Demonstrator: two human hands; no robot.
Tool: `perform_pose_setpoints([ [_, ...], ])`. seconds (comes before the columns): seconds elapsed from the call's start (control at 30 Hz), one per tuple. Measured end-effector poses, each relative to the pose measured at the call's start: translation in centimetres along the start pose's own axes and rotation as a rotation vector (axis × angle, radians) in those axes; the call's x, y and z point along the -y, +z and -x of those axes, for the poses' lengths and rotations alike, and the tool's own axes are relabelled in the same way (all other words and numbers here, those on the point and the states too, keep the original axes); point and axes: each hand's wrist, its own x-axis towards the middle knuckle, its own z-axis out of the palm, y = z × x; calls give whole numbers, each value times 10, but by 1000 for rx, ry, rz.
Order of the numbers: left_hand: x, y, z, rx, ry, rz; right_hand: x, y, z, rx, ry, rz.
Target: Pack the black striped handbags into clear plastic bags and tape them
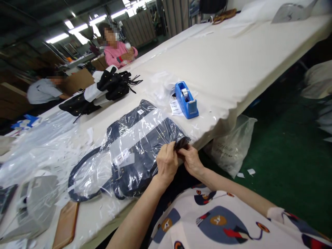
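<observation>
A black bag inside a clear plastic wrapper lies on the cloth-covered table, its dark strap looping out to the left under the plastic. At the right corner of the wrapped bag, my left hand pinches the wrapper's edge. Close beside it, my right hand also has its fingers closed on that same corner. A white label shows through the plastic. Just beyond the bag stands a blue tape dispenser with small printed labels next to it.
Black bags are piled farther back on the table. Loose clear plastic and an orange-brown phone lie left. A person in pink and a person in grey are across. A plastic sack sits below the edge.
</observation>
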Motion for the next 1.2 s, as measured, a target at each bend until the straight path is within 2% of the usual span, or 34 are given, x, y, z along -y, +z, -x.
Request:
perform_pose_setpoints([
  [0.3,-2,18,16,-136,172,-162,4,-4,-1,-30,-29,62],
  [0.53,-4,28,28,-158,232,-213,19,-9,11,109,161,-43],
  [0.63,-3,32,32,-153,269,-219,17,-7,8,5,207,-16],
  [0.73,-2,34,34,-123,307,-237,12,-5,2,-98,195,34],
  [0.87,0,29,31,-105,305,-255,13,-4,-7,-98,132,164],
  [1.03,4,26,17,-163,290,-282,28,3,-15,-61,77,391],
  [1.2,9,30,-5,-256,271,-277,38,18,-20,-44,108,380],
])
